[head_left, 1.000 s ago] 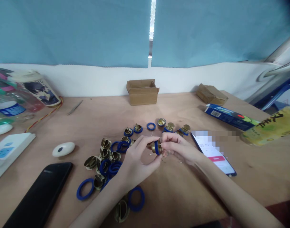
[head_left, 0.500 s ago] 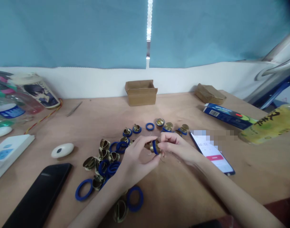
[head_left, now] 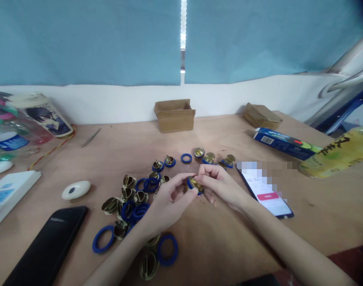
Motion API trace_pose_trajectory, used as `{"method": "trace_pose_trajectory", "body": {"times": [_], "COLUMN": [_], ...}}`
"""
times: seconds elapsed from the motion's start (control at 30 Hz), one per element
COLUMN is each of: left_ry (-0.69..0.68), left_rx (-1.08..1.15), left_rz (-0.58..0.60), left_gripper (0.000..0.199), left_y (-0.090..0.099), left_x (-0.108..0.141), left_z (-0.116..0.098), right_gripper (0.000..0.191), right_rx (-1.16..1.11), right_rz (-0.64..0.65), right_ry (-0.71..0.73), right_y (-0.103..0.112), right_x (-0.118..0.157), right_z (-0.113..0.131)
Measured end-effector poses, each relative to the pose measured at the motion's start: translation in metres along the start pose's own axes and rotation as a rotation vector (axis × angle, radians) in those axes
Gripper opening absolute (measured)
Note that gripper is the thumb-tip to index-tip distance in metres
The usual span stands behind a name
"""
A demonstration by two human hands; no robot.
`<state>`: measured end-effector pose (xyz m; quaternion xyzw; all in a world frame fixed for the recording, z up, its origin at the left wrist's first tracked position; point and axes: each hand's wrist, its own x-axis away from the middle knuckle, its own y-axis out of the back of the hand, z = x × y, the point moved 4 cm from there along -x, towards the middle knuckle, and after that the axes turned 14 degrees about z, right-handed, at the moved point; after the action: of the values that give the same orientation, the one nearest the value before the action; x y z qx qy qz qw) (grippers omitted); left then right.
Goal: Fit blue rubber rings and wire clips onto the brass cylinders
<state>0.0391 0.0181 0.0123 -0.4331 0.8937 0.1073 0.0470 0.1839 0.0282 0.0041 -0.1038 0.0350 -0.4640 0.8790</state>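
Turned since the earlier frame, the brass-and-blue piece [head_left: 194,184] now shows its gold inside upward where it had been side-on; it sits between both hands, above the middle of the tabletop [head_left: 223,246].

Nearest, a brass fitting [head_left: 148,265] and a blue ring [head_left: 159,251] lie by the left forearm, the black phone [head_left: 47,246] well apart to the left. Bare wood spreads between the forearms.

Both forearms slant inward from the bottom corners. The left hand [head_left: 172,198] grips the piece with thumb below and fingers above; the right hand [head_left: 223,182] has its fingertips closed on the upper right side.

Loose rings and fittings crowd the left hand's outer side. Right of the right hand, the lit phone [head_left: 267,198] shows blurred digits and a red button, partly pixelated.

Farther right, the blue carton [head_left: 284,142] bears a barcode beside a yellow package [head_left: 338,153] with dark characters too blurred to read. Beyond a small arc of fittings, open wood runs back to the cardboard box [head_left: 175,121], close to the white wall [head_left: 116,103].
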Motion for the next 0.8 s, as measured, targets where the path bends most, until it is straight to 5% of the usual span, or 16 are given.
{"method": "trace_pose_trajectory", "body": {"times": [0.37, 0.8], "left_ry": [0.047, -0.034], "left_rx": [-0.086, 0.095], "left_rz": [0.028, 0.031], "left_gripper": [0.028, 0.038], "left_y": [0.004, 0.005], "left_x": [0.002, 0.001], "left_z": [0.006, -0.005], "right_gripper": [0.033, 0.016], "right_rx": [-0.003, 0.136], "right_rz": [0.002, -0.059], "right_ry": [-0.039, 0.14], "right_y": [-0.002, 0.005], "right_x": [0.001, 0.0], "right_z": [-0.001, 0.009]}}
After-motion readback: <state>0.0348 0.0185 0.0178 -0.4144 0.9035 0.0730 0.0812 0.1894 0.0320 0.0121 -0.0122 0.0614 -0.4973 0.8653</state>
